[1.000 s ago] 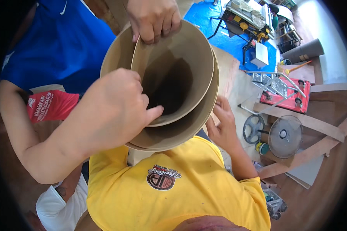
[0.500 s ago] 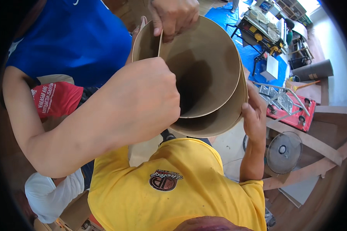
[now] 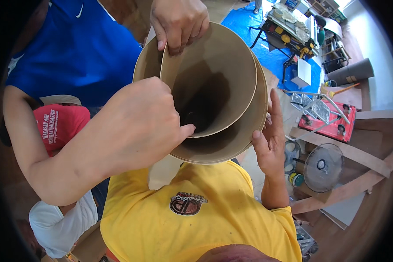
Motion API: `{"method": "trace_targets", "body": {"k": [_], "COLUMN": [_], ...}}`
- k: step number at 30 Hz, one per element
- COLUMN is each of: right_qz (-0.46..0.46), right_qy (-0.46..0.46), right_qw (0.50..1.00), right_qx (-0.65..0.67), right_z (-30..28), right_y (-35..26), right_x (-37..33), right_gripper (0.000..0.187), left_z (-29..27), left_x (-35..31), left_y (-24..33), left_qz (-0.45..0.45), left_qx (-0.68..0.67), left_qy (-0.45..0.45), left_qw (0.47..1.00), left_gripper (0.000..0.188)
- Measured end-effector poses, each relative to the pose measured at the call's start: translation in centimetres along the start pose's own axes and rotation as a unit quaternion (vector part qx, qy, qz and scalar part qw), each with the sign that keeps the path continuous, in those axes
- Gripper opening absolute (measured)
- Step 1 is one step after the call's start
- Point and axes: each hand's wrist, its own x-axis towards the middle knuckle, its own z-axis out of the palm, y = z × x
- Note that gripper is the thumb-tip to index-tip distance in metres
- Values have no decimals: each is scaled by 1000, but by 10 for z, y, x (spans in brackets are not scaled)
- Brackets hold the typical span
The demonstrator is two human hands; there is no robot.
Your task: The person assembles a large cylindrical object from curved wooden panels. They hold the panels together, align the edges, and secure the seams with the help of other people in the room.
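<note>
A thin brown sheet, curled into an overlapping roll (image 3: 214, 48), stands with its round mouth facing up in front of me. My right hand (image 3: 273, 146) is at the roll's right side, fingers stretched out and apart, the thumb by the outer rim. My left hand is hidden; only the yellow sleeve on that side shows below a co-worker's forearm. That co-worker, in a blue sleeveless top (image 3: 91, 48), grips the inner edge at the top with one hand (image 3: 179, 26). Their other hand (image 3: 148, 115) is closed at the inner rim, thumb pointing inward.
To the right stand a round fan (image 3: 323, 168), a red wheeled platform (image 3: 336, 122) with a metal stepladder (image 3: 312, 107), and curved wooden strips (image 3: 349, 153). Further back, a table saw (image 3: 288, 28) stands on a blue sheet (image 3: 244, 35). Another person in a white shirt (image 3: 63, 222) is at lower left.
The roll has shifted left and slightly down in view. My right hand has loosened from its rim, with fingers now extended. The co-worker's lower hand now shows its thumb.
</note>
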Motion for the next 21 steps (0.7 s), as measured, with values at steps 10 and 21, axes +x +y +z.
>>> {"method": "trace_targets", "body": {"k": [10,21], "right_qz": [-46,-76], "right_qy": [-52,44], "right_qw": [994,996], "right_qx": [-90,-18], "right_z": [-11,-15], "right_y": [6,20], "right_x": [6,48], "right_gripper": [75,50], "left_z": [4,7], "left_x": [1,-11], "left_y": [6,11], "left_qz": [11,-12], "left_qx": [-12,-37], "left_qy": [-13,52], "left_qw": [1000,998], "left_gripper": [25,34]}}
